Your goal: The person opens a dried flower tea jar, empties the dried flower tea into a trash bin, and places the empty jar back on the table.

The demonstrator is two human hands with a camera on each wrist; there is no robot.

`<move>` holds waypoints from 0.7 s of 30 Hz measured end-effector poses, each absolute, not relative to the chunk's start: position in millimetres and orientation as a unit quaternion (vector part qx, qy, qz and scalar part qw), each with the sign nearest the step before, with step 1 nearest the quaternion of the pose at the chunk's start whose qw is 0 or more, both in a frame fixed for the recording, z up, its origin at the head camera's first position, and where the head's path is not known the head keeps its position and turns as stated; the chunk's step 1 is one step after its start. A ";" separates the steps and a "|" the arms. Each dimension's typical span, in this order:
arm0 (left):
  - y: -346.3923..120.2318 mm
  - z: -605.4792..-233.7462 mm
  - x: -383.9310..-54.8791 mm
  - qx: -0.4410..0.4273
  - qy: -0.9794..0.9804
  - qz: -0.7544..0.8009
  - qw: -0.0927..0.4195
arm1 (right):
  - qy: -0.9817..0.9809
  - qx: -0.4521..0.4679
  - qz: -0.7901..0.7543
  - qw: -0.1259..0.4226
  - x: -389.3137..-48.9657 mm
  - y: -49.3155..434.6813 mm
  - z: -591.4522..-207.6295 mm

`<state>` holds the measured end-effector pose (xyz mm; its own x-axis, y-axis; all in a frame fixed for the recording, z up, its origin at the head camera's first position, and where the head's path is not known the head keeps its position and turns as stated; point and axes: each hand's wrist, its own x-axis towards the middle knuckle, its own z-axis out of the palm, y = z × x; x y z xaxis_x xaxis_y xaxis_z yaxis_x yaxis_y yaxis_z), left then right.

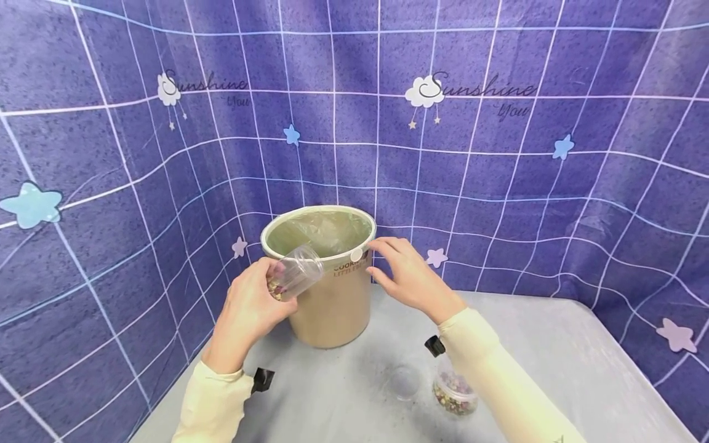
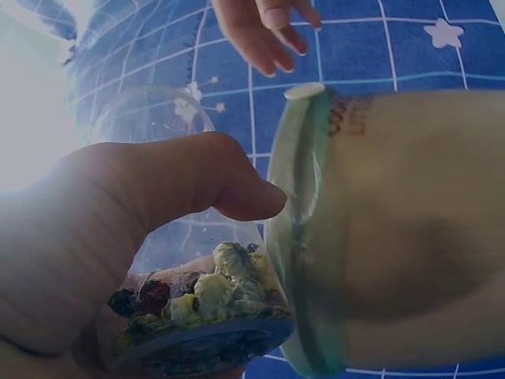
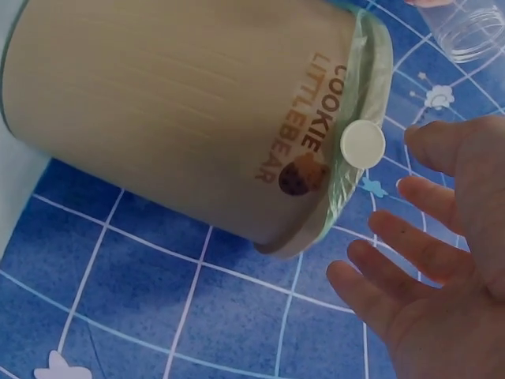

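My left hand (image 1: 249,301) grips a clear plastic jar (image 1: 301,274), tilted with its mouth toward the beige trash can (image 1: 332,307). Dried flower buds (image 2: 225,288), pale yellow and dark red, lie at the jar's bottom end in the left wrist view. Thumb and fingers wrap round the jar's wall. The jar's mouth overlaps the near rim of the can in the head view. Beside the can's right rim, my right hand (image 1: 410,277) is held with fingers spread and nothing in them. A round white button (image 3: 363,144) sits on the rim close to its fingertips.
A thin clear bag (image 1: 327,231) lines the can. On the grey table (image 1: 354,394) a clear round lid (image 1: 404,383) lies beside a second clear jar (image 1: 455,394) of dried flowers, partly behind the right sleeve. A blue-purple gridded curtain (image 1: 354,123) hangs behind and at both sides.
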<state>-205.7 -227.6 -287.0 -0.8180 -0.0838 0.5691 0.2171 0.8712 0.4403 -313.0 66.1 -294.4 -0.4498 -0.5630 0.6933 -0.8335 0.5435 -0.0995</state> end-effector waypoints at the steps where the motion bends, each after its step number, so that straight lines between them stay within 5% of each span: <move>1: -229.3 -287.5 -207.0 -0.034 -0.920 -0.249 0.300 | -0.821 0.427 0.218 0.309 -314.5 63.4 -293.3; 21: -254.3 -277.5 -224.3 -0.025 -0.907 -0.239 0.345 | -0.813 0.460 0.177 0.311 -336.8 15.2 -289.2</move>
